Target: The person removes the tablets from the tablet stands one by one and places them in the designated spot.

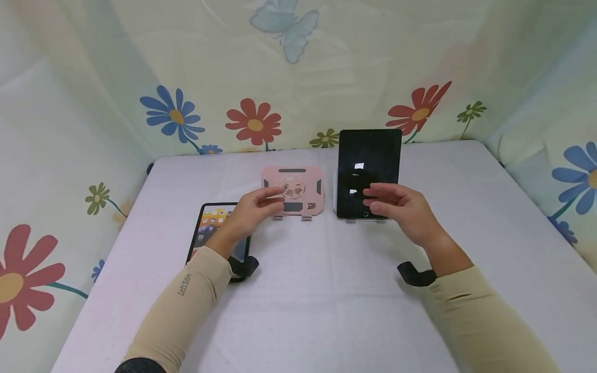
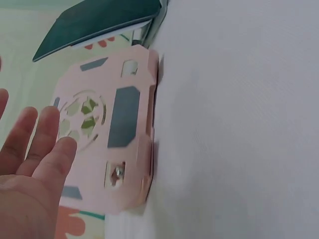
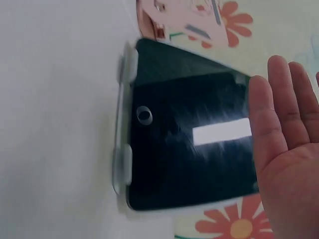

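Note:
A black tablet [image 1: 361, 160] with a dark screen stands upright on a clear stand [image 3: 130, 64] at the back right of the table. In front of its lower right part is my right hand [image 1: 401, 210], fingers extended and holding nothing. To its left a pink tablet case [image 1: 305, 178] with grey panels and a round cut-out leans on another stand [image 1: 306, 218]. My left hand [image 1: 254, 210] hovers before the case, fingers loose; the left wrist view shows a gap-free overlap, so contact cannot be told. Beneath my left wrist lies a second tablet [image 1: 212, 220], its screen lit with app icons.
A white cloth covers the table [image 1: 326, 311]. Behind and at the sides hangs a flowered curtain [image 1: 205, 62]. Dark bands with black mounts [image 1: 415, 274] sit on both wrists, over beige sleeves [image 1: 485, 316].

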Motion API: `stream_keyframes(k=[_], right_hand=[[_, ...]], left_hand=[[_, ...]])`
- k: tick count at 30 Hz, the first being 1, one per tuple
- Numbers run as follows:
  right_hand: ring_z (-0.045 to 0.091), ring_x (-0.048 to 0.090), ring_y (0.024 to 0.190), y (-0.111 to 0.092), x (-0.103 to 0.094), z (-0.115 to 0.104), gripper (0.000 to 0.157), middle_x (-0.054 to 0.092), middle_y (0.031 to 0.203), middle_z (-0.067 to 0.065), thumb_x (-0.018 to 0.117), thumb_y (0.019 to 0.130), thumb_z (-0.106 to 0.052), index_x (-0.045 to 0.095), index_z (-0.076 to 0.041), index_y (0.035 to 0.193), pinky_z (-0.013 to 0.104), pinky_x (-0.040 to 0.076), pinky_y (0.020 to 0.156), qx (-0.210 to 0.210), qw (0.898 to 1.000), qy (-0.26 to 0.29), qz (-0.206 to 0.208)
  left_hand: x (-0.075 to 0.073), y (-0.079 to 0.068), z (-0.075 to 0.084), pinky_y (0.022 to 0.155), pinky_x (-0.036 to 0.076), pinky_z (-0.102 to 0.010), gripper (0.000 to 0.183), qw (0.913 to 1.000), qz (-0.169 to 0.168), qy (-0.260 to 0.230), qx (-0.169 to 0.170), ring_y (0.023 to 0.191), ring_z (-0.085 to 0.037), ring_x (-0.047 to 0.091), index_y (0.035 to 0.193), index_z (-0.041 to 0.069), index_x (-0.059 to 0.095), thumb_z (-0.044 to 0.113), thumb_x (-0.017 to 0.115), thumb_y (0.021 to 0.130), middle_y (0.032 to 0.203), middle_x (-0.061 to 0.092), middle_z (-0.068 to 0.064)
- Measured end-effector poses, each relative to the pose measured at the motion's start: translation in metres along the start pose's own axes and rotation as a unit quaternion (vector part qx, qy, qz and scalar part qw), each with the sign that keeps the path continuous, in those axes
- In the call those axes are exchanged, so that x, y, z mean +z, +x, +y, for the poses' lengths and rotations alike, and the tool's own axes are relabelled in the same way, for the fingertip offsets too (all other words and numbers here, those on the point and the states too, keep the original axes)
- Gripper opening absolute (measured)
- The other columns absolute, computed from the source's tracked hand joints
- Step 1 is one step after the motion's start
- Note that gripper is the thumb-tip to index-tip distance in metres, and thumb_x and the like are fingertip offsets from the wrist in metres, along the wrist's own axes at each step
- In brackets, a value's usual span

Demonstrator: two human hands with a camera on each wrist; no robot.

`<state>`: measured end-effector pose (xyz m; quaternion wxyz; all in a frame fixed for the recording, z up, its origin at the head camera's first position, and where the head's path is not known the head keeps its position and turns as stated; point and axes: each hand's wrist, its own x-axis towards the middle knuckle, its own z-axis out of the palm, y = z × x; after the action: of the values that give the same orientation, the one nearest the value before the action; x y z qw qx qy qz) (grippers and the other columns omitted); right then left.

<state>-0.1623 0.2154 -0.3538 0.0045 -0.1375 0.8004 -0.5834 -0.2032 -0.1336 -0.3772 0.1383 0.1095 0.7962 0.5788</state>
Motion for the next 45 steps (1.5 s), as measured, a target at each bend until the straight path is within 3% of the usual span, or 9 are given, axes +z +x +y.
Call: stream_keyframes(k=[4, 7, 13, 19, 25, 32, 40, 45], right_hand=[[0.002, 0.065, 0.104, 0.002, -0.018, 0.004, 0.044, 0.066, 0.120, -0.007, 0.064, 0.099, -0.011, 0.052, 0.005, 0.138, 0.015, 0.049, 0.088, -0.009, 0.999, -0.016, 0.029], [0.001, 0.065, 0.103, 0.006, -0.029, 0.009, 0.043, 0.064, 0.118, -0.013, 0.063, 0.099, -0.010, 0.053, 0.004, 0.139, 0.013, 0.048, 0.088, -0.014, 0.999, -0.017, 0.049], [0.000, 0.062, 0.104, 0.011, -0.045, 0.021, 0.046, 0.063, 0.120, -0.012, 0.064, 0.100, -0.016, 0.052, 0.002, 0.141, 0.012, 0.049, 0.086, 0.012, 0.995, -0.028, 0.097], [0.003, 0.057, 0.109, 0.016, -0.054, 0.027, 0.051, 0.058, 0.134, 0.005, 0.063, 0.100, -0.030, 0.052, -0.002, 0.142, 0.011, 0.048, 0.087, 0.053, 0.989, -0.065, 0.122], [0.008, 0.055, 0.114, 0.021, -0.063, 0.032, 0.056, 0.052, 0.142, 0.010, 0.062, 0.100, -0.036, 0.049, -0.006, 0.146, 0.013, 0.047, 0.088, 0.082, 0.987, -0.068, 0.122], [0.011, 0.055, 0.115, 0.031, -0.070, 0.032, 0.057, 0.046, 0.147, 0.014, 0.061, 0.100, -0.037, 0.048, -0.007, 0.147, 0.016, 0.048, 0.091, 0.095, 0.985, -0.078, 0.118], [0.028, 0.051, 0.128, 0.046, -0.071, 0.027, 0.059, 0.041, 0.150, 0.017, 0.060, 0.101, -0.036, 0.044, -0.011, 0.151, 0.041, 0.044, 0.105, 0.118, 0.985, -0.076, 0.102], [0.033, 0.045, 0.135, 0.053, -0.071, 0.026, 0.059, 0.037, 0.155, 0.016, 0.060, 0.101, -0.032, 0.041, -0.011, 0.153, 0.046, 0.040, 0.108, 0.118, 0.988, -0.056, 0.082]], left_hand=[[0.011, 0.014, 0.005, 0.103, 0.047, -0.037, 0.046, 0.9997, -0.002, -0.009, 0.023, 0.124, -0.015, 0.056, 0.142, 0.017, 0.057, 0.026, 0.067, 0.098, 0.134, 0.062, 0.000], [0.019, 0.024, 0.008, 0.103, 0.047, -0.036, 0.046, 0.9993, 0.002, -0.019, 0.032, 0.124, -0.014, 0.056, 0.142, 0.019, 0.057, 0.027, 0.067, 0.098, 0.132, 0.063, 0.000], [0.035, 0.040, 0.012, 0.105, 0.044, -0.033, 0.044, 0.9982, -0.001, -0.043, 0.041, 0.125, -0.012, 0.055, 0.142, 0.019, 0.059, 0.024, 0.066, 0.099, 0.134, 0.062, 0.002], [0.048, 0.054, 0.023, 0.102, 0.047, -0.031, 0.043, 0.9984, 0.003, -0.035, 0.045, 0.123, -0.011, 0.055, 0.140, 0.023, 0.060, 0.027, 0.067, 0.098, 0.134, 0.060, 0.003], [0.054, 0.070, 0.038, 0.100, 0.048, -0.030, 0.042, 0.9994, 0.002, -0.019, 0.029, 0.120, -0.009, 0.056, 0.138, 0.029, 0.061, 0.033, 0.068, 0.097, 0.130, 0.061, 0.007], [0.060, 0.085, 0.053, 0.102, 0.047, -0.036, 0.042, 0.9995, -0.009, -0.006, 0.031, 0.122, -0.012, 0.055, 0.138, 0.031, 0.060, 0.033, 0.068, 0.097, 0.135, 0.059, 0.004], [0.069, 0.100, 0.063, 0.108, 0.042, -0.042, 0.039, 0.9991, -0.022, -0.014, 0.032, 0.133, -0.013, 0.047, 0.138, 0.029, 0.060, 0.027, 0.065, 0.100, 0.147, 0.051, 0.001], [0.076, 0.109, 0.072, 0.110, 0.040, -0.042, 0.038, 0.9991, -0.024, -0.025, 0.026, 0.134, -0.012, 0.046, 0.138, 0.030, 0.060, 0.026, 0.064, 0.100, 0.147, 0.050, 0.003]])
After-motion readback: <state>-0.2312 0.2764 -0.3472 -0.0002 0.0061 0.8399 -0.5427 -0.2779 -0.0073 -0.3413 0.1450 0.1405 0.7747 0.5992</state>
